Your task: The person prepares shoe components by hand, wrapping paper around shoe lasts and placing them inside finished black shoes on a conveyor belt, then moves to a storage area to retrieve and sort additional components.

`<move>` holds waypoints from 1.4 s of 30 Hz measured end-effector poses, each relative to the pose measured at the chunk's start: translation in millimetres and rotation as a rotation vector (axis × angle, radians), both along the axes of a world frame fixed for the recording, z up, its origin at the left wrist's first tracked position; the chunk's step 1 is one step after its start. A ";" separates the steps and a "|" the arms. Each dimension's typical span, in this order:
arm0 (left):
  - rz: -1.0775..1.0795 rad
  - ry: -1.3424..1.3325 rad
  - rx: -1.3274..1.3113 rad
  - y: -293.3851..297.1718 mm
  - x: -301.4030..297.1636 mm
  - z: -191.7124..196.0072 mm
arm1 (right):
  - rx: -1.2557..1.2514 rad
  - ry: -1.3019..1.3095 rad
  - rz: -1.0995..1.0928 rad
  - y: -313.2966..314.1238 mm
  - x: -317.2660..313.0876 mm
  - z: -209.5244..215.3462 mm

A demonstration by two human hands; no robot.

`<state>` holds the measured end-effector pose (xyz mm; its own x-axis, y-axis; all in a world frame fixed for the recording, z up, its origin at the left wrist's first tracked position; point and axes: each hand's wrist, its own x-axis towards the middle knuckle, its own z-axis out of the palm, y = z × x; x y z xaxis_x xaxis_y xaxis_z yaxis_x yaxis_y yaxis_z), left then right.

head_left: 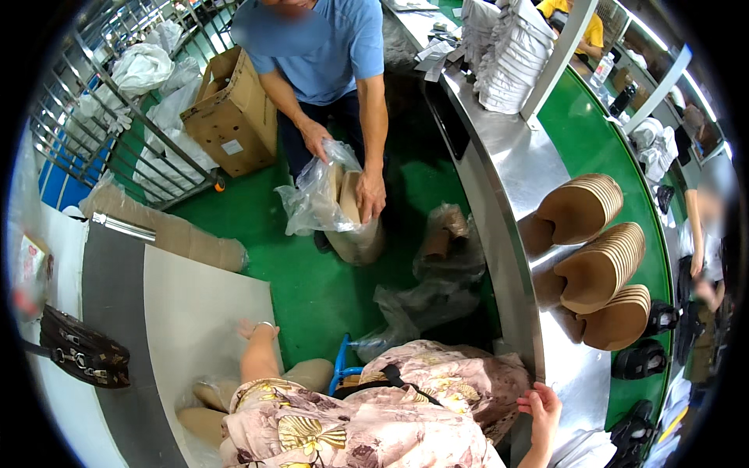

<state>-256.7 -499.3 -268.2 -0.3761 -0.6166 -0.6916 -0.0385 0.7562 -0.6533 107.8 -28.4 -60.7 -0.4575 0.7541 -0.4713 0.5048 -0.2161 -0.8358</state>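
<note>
My left hand (257, 328) hangs low beside the edge of a grey-white panel (207, 304), a band at its wrist. Its fingers are apart and it holds nothing I can see. At the edge of the steel worktop (576, 382), my right hand (540, 404) is open, fingers loosely bent, with nothing between them. Beyond it on the worktop lie three stacks of curved brown sheet pieces (599, 265), nested in one another. Across from me, a person in a blue shirt (335, 54) grips a clear plastic bag (308, 203) around tan pieces (349, 195).
Behind the panel stand a cardboard box (234, 113) and a metal rail cart (133, 117). Plastic wrap (425, 304) lies on the green floor. A tall white stack (511, 58) is at the worktop's far end. Black shoes (641, 359) sit on the green belt. A dark bag (84, 347) hangs at left.
</note>
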 end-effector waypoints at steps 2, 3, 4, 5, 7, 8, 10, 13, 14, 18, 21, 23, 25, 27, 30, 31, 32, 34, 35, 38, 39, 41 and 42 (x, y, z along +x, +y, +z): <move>-0.018 -0.001 -0.017 -1.3 3.8 -1.0 | 0.020 0.009 -0.005 0.5 -0.1 2.4; -0.028 -0.002 -0.025 -2.2 5.8 -1.7 | 0.023 0.007 -0.008 0.1 1.1 4.1; -0.040 -0.003 -0.038 -4.5 7.1 -1.5 | 0.022 0.006 -0.013 -1.5 2.1 5.3; -0.052 -0.006 -0.052 -9.1 10.5 -1.9 | 0.021 0.004 -0.017 -4.2 2.9 5.9; -0.075 -0.007 -0.068 -13.9 9.5 -4.7 | 0.027 0.008 -0.020 -10.7 1.3 7.5; -0.088 -0.022 -0.052 -17.7 9.9 -5.8 | 0.030 0.006 -0.026 -14.8 0.9 8.5; -0.116 -0.061 -0.005 -24.8 8.0 -6.9 | 0.009 0.024 -0.030 -22.0 2.0 6.8; -0.240 -0.187 0.167 -8.3 -15.2 -17.9 | 0.015 0.015 -0.074 -25.5 5.3 5.8; -0.299 -0.269 0.267 4.4 -19.7 -29.1 | 0.026 0.002 -0.117 -25.7 8.3 6.1; -0.673 -0.470 0.539 99.9 -7.9 -31.8 | -0.006 0.032 -0.189 -23.0 28.9 2.4; -1.254 -0.298 0.588 234.7 49.6 81.7 | 0.023 0.047 -0.331 -35.8 53.7 4.7; -1.350 -0.294 1.208 292.7 75.0 128.7 | 0.027 0.059 -0.506 -61.5 72.3 -2.8; -1.185 -0.466 1.812 341.7 102.9 134.0 | 0.221 0.063 -0.673 -94.5 84.6 -14.1; -1.135 -0.928 1.466 406.3 151.1 160.4 | 0.386 -0.047 -0.779 -129.1 88.5 -38.7; -1.154 -1.277 1.868 438.6 243.3 160.3 | 0.410 -0.022 -1.178 -185.8 84.7 -73.4; -1.160 -1.438 1.807 436.0 271.8 170.7 | 0.454 -0.081 -1.292 -211.1 78.1 -82.1; -1.202 -1.536 1.755 426.6 295.0 178.9 | 0.453 -0.082 -1.449 -235.5 75.9 -69.9; -1.337 -1.802 1.499 401.2 327.9 175.7 | 0.418 -0.178 -1.791 -306.5 46.3 -62.2; -1.374 -1.884 1.398 390.2 340.2 176.7 | 0.434 -0.281 -1.903 -333.9 29.5 -56.8; -1.398 -2.150 1.126 363.7 366.6 172.3 | 0.250 -0.447 -2.272 -396.1 -50.7 -57.8; -1.434 -2.226 1.007 370.7 386.4 172.3 | 0.194 -0.625 -2.328 -398.8 -73.0 -50.8; -1.490 -2.337 0.890 366.8 394.0 160.4 | 0.074 -0.705 -2.624 -427.4 -121.0 -40.3; -1.523 -2.398 0.838 362.8 397.5 158.2 | -0.003 -1.160 -2.666 -453.2 -153.4 -42.9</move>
<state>140.8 -136.5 -110.1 0.8336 -0.5260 -0.1685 0.0404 -0.2462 0.9684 -45.7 -481.7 -103.6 0.6488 -0.7399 0.1777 -0.4614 -0.5683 -0.6813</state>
